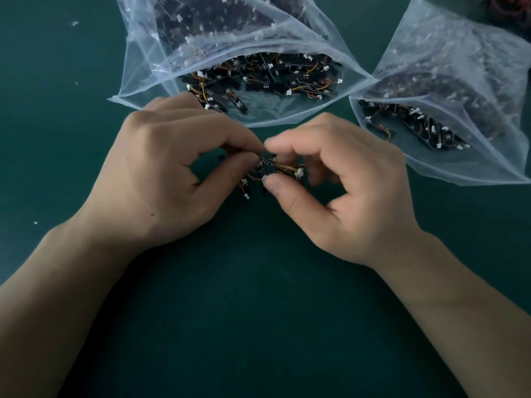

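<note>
My left hand [169, 173] and my right hand [347, 191] meet over the middle of the dark green mat [258, 311]. Between their thumbs and forefingers they pinch a small cluster of black circuit boards with orange wires and white connectors [271, 169]. A white connector [298, 173] sticks out by my right fingers. Another small piece with a white plug [245, 191] hangs below my left fingers. The fingertips hide most of the boards.
Just beyond my hands lies an open clear plastic bag [201, 47] with several of the same black boards [267, 79] inside. A second open bag [465, 81] of such parts lies at the right. Small white specks dot the mat on the left.
</note>
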Demonstrator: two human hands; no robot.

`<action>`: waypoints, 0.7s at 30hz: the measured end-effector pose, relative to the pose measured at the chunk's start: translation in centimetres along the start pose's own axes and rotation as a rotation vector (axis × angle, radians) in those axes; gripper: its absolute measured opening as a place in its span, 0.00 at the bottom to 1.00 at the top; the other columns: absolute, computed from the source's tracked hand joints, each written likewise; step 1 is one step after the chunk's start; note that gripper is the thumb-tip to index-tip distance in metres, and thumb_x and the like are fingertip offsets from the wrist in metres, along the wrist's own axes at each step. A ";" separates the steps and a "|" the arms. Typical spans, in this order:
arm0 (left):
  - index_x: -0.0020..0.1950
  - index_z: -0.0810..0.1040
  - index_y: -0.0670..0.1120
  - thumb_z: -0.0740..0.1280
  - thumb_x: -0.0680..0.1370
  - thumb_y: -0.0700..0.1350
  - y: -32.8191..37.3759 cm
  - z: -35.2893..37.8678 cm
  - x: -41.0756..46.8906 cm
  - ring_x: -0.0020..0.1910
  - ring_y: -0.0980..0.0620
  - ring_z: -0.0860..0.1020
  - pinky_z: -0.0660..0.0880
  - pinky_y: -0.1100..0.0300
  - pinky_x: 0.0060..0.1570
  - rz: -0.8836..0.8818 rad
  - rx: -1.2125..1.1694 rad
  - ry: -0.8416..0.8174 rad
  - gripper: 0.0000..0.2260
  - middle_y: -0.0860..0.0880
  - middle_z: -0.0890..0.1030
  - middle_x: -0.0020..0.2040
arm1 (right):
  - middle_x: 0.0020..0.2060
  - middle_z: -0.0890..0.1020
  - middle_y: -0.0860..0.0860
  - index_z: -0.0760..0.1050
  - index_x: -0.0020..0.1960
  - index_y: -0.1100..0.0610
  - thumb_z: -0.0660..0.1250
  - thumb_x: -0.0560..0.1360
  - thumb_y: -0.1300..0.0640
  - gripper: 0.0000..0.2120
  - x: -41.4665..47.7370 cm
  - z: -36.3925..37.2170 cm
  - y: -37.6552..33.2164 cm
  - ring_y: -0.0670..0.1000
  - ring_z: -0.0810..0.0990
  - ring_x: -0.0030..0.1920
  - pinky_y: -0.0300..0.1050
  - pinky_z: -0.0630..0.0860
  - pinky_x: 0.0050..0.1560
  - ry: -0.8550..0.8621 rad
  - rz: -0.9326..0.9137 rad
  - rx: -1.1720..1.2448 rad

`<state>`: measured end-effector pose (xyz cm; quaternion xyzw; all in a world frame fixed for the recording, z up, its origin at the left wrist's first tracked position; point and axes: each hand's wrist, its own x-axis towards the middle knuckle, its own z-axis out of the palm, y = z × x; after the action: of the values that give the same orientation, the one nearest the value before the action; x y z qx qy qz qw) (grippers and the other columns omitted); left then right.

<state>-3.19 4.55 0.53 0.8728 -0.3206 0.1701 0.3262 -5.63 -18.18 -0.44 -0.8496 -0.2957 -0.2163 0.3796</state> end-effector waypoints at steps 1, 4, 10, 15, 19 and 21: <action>0.52 0.87 0.43 0.72 0.82 0.43 0.0 0.0 0.0 0.41 0.52 0.75 0.72 0.59 0.49 -0.010 -0.012 0.012 0.05 0.54 0.82 0.43 | 0.43 0.83 0.51 0.82 0.55 0.63 0.72 0.79 0.64 0.05 0.0 -0.1 0.0 0.44 0.77 0.40 0.35 0.71 0.42 -0.002 0.021 0.017; 0.54 0.87 0.42 0.72 0.82 0.43 0.0 -0.2 0.1 0.44 0.61 0.75 0.70 0.67 0.50 -0.054 -0.047 0.027 0.06 0.56 0.81 0.45 | 0.44 0.83 0.51 0.83 0.53 0.64 0.71 0.80 0.65 0.04 0.1 -0.1 0.1 0.48 0.79 0.42 0.37 0.73 0.46 0.013 0.025 -0.026; 0.56 0.86 0.43 0.69 0.81 0.37 0.1 -0.5 0.0 0.42 0.50 0.78 0.74 0.63 0.46 -0.110 -0.099 0.033 0.08 0.55 0.83 0.47 | 0.46 0.85 0.56 0.85 0.53 0.65 0.72 0.80 0.66 0.04 0.2 0.3 0.2 0.54 0.83 0.46 0.46 0.78 0.49 -0.007 -0.037 -0.029; 0.55 0.86 0.45 0.70 0.81 0.38 -0.1 -0.2 -0.1 0.40 0.56 0.77 0.68 0.71 0.45 -0.133 -0.139 0.042 0.06 0.60 0.81 0.46 | 0.47 0.85 0.56 0.86 0.52 0.64 0.77 0.78 0.64 0.05 0.2 0.3 0.2 0.52 0.84 0.46 0.41 0.78 0.51 -0.060 -0.051 0.017; 0.57 0.85 0.46 0.71 0.80 0.38 -0.7 0.3 -0.4 0.39 0.52 0.78 0.71 0.68 0.44 -0.155 -0.199 0.031 0.08 0.58 0.83 0.43 | 0.48 0.86 0.56 0.87 0.53 0.63 0.77 0.77 0.64 0.05 0.1 0.3 0.1 0.54 0.85 0.47 0.46 0.80 0.51 -0.152 -0.058 0.065; 0.58 0.85 0.46 0.70 0.80 0.37 -0.9 0.3 -0.4 0.40 0.48 0.80 0.73 0.66 0.43 -0.152 -0.249 0.015 0.09 0.55 0.83 0.42 | 0.48 0.87 0.56 0.87 0.53 0.63 0.76 0.78 0.65 0.05 0.1 0.2 0.1 0.53 0.85 0.47 0.46 0.81 0.51 -0.170 -0.046 0.088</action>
<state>-2.87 5.05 -0.31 0.8461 -0.2699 0.1101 0.4463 -5.47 -18.03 -0.60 -0.8403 -0.3554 -0.1390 0.3849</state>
